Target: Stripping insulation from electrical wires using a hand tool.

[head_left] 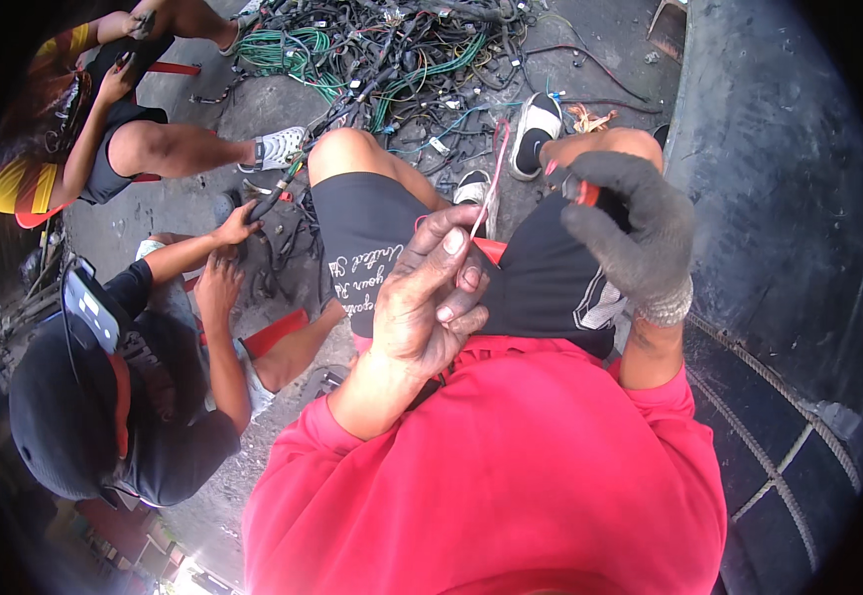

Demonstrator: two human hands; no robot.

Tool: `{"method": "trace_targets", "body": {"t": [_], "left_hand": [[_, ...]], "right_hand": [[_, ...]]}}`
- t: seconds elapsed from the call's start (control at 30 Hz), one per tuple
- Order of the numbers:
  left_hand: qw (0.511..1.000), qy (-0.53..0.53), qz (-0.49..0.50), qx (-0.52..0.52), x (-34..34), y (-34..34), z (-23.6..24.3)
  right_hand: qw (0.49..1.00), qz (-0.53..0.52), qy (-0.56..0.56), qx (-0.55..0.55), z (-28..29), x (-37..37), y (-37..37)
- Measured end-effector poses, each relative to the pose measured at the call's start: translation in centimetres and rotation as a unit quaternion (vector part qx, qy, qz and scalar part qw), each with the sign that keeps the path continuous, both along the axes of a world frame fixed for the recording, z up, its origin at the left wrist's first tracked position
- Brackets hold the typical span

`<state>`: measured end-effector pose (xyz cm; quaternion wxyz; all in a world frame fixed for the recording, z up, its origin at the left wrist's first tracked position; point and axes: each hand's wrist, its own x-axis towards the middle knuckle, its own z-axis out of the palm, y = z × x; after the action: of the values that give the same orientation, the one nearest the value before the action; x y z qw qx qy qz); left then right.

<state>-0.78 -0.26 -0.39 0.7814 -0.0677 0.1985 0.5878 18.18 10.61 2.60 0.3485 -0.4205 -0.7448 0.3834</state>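
Note:
Bare and smudged with dirt, my left hand (427, 297) is closed, pinching a thin pink and whitish wire (493, 188) between thumb and fingers. The wire points up and away from me over my lap. To its right, at about the same height, is my right hand (640, 233) in a dark grey work glove. Its thumb and fingers curl around a small orange-red object (587, 193), possibly a tool handle; the glove hides most of it. The two hands are apart, and the orange-red object does not touch the wire.
A large tangled heap of cables (402, 69), with green wire bundles (293, 55), lies on the floor ahead. A co-worker in a black cap (64, 397) sits close on my left holding a dark cable. Another person sits farther left. A dark sheet with ropes (779, 387) flanks my right.

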Motion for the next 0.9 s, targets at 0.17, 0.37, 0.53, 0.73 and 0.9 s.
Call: {"method": "trace_targets", "body": {"t": [0.17,0.37,0.53,0.73,0.9], "left_hand": [[0.998,0.038,-0.012,-0.047,0.1,0.1,0.4],[0.997,0.056,-0.009,-0.057,0.3,0.0,0.5],[0.997,0.061,-0.002,-0.044,0.4,-0.2,0.3],[0.998,0.056,0.007,-0.028,0.3,-0.4,0.0],[0.996,0.08,0.02,-0.031,0.2,-0.3,0.0]], "right_hand": [[0.991,0.129,-0.002,-0.021,1.4,-1.5,-0.9],[0.986,0.152,0.002,0.066,0.8,-2.2,-1.2],[0.985,0.156,-0.015,0.077,1.0,-2.2,-1.1],[0.986,0.147,-0.026,0.071,1.0,-2.3,-1.1],[0.987,0.148,-0.02,0.062,1.0,-2.5,-1.0]]}}
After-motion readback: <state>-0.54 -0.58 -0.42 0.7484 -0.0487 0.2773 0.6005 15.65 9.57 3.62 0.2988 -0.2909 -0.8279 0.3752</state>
